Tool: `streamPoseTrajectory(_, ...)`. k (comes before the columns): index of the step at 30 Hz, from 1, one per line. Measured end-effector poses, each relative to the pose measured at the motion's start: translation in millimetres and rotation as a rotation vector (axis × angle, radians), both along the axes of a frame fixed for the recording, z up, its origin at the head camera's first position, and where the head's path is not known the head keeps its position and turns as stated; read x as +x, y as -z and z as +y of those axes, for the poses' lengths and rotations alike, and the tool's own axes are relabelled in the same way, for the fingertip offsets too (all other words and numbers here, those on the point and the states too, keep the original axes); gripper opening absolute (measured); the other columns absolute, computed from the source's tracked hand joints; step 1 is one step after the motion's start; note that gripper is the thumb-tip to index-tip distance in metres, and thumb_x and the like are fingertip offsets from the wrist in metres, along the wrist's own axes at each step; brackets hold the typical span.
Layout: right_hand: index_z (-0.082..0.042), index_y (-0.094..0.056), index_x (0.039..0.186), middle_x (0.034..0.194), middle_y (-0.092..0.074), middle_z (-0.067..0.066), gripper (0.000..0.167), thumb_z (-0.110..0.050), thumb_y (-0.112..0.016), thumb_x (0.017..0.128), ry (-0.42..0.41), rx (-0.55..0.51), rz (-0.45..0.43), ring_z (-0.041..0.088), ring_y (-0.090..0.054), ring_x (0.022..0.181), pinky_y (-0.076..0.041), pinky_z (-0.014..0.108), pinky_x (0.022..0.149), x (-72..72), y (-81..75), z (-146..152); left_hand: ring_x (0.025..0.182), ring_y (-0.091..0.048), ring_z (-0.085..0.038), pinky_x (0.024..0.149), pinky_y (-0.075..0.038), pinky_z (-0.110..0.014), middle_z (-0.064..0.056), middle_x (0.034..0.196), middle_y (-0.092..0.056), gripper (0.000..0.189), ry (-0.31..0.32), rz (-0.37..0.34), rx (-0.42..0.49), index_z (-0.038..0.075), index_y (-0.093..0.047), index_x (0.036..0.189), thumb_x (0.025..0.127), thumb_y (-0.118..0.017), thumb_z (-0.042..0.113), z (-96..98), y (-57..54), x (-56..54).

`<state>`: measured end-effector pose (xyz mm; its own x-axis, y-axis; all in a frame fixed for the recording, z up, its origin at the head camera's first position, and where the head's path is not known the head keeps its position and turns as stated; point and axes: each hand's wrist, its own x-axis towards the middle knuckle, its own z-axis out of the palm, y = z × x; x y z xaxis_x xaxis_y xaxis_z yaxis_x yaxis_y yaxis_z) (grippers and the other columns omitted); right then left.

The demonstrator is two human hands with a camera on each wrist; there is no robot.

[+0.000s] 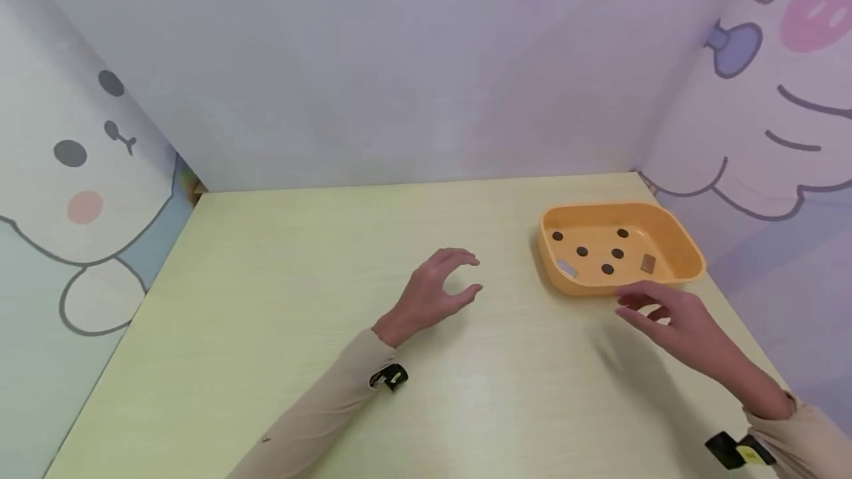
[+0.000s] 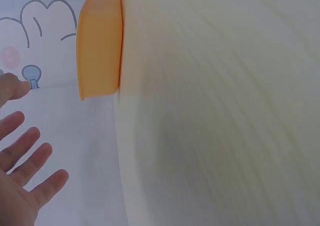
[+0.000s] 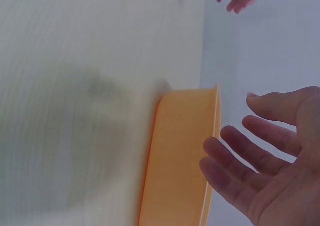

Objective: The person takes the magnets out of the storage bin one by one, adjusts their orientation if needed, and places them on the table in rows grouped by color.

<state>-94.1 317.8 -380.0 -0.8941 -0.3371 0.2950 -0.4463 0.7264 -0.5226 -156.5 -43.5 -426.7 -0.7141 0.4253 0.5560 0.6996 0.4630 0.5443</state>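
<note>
An orange plastic tray (image 1: 685, 261) stands at the right of the table. Several small dark discs (image 1: 617, 253) lie scattered in it, along with a brown rectangular piece (image 1: 648, 263) and a pale, clear-looking strip (image 1: 567, 269). My right hand (image 1: 679, 324) hovers by the tray's near edge, fingers loosely bent, holding nothing. In the right wrist view the tray's outer wall (image 3: 177, 156) shows beside those fingers. Over the middle of the table is my left hand (image 1: 435, 290), thumb and fingers spread apart with nothing between them; the left wrist view shows its fingers (image 2: 37, 161) extended.
The pale wooden table (image 1: 299, 265) spreads out in front of me. A plain light wall (image 1: 413, 65) rises at its back, and panels with cartoon animals (image 1: 86, 168) flank both sides. Each sleeve carries a small black device (image 1: 389, 377) near the wrist.
</note>
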Motion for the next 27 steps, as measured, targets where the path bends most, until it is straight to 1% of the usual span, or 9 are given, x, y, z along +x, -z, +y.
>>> streamPoseTrajectory(7, -0.011, -0.066, 0.102, 0.089, -0.067, -0.005, 0.022, -0.008, -0.074, 0.081, 0.045, 0.001, -0.01, -0.009, -0.056, 0.079, -0.045, 0.011, 0.062, -3.0, -5.2, 15.4, 0.111, -0.054, -0.01, 0.087, -0.046, -0.022, 0.001, 0.115, -0.06, 0.031, 0.051, 0.012, -0.014, 0.012, -0.064, 0.11, 0.082, -0.072, 0.024, 22.4, 0.0, -4.8)
streamPoseTrajectory(10, -0.01, -0.067, 0.102, 0.091, -0.065, -0.011, 0.023, -0.007, -0.074, 0.081, 0.06, -0.009, -0.002, -0.01, -0.055, 0.08, -0.045, 0.011, 0.062, -5.3, -6.9, 20.9, 0.11, -0.054, -0.009, 0.087, -0.045, -0.022, 0.002, 0.114, -0.06, 0.029, 0.059, 0.009, -0.011, 0.013, -0.064, 0.109, 0.083, -0.072, 0.023, 30.3, -0.2, -6.5)
streamPoseTrajectory(16, -0.007, -0.067, 0.103, 0.095, -0.061, -0.02, 0.025, -0.005, -0.075, 0.079, 0.072, -0.038, 0.002, -0.012, -0.053, 0.081, -0.044, 0.009, 0.063, -11.8, -5.9, 33.4, 0.11, -0.053, -0.008, 0.088, -0.044, -0.02, 0.003, 0.114, -0.06, 0.028, 0.075, -0.018, -0.023, 0.014, -0.065, 0.109, 0.084, -0.071, 0.024, 45.6, 0.1, -9.8)
streamPoseTrajectory(20, -0.008, -0.067, 0.104, 0.097, -0.059, -0.028, 0.027, -0.004, -0.076, 0.078, 0.076, -0.051, 0.006, -0.013, -0.053, 0.082, -0.044, 0.009, 0.063, -16.8, -4.2, 40.1, 0.11, -0.052, -0.006, 0.088, -0.042, -0.016, 0.004, 0.113, -0.06, 0.026, 0.082, -0.014, -0.045, 0.016, -0.064, 0.108, 0.084, -0.07, 0.025, 54.8, 2.2, -13.7)
streamPoseTrajectory(24, -0.011, -0.068, 0.104, 0.101, -0.06, -0.027, 0.027, -0.004, -0.075, 0.079, 0.077, -0.063, 0.003, -0.012, -0.055, 0.081, -0.044, 0.008, 0.063, -21.9, -3.6, 45.3, 0.109, -0.052, -0.004, 0.088, -0.04, -0.013, 0.005, 0.112, -0.06, 0.025, 0.08, 0.001, -0.066, 0.017, -0.065, 0.107, 0.085, -0.07, 0.026, 62.6, 4.7, -18.0)
streamPoseTrajectory(27, -0.009, -0.067, 0.103, 0.099, -0.06, -0.024, 0.026, -0.004, -0.075, 0.079, 0.081, -0.068, 0.004, -0.012, -0.055, 0.08, -0.044, 0.008, 0.064, -26.2, -4.1, 48.9, 0.109, -0.051, -0.004, 0.089, -0.039, -0.012, 0.005, 0.113, -0.06, 0.024, 0.087, 0.01, -0.071, 0.017, -0.065, 0.107, 0.085, -0.07, 0.026, 67.7, 4.3, -21.0)
